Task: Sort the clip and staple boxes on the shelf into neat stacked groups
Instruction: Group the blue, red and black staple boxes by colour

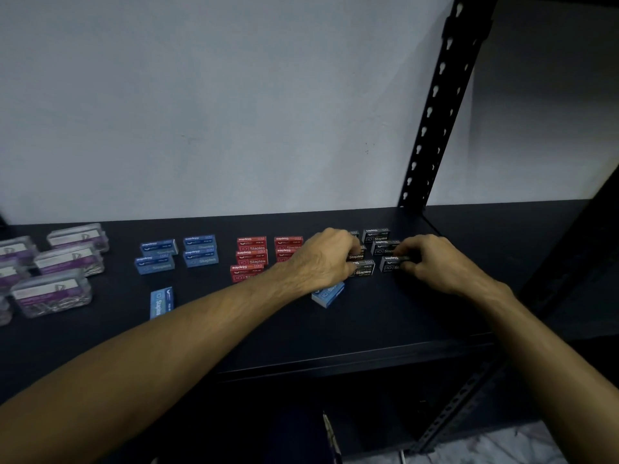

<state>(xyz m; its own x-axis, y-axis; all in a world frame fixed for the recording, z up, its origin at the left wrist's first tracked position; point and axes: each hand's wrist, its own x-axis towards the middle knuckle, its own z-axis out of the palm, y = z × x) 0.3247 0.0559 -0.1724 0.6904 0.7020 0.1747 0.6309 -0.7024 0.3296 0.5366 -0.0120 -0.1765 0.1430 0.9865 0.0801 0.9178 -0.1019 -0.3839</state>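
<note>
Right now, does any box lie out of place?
Yes. Two blue boxes lie apart from the blue group: one in front of it, turned lengthwise, another askew under the left hand.

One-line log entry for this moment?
left hand: on black staple boxes | right hand: on front-right black box | light-blue boxes loose
</note>
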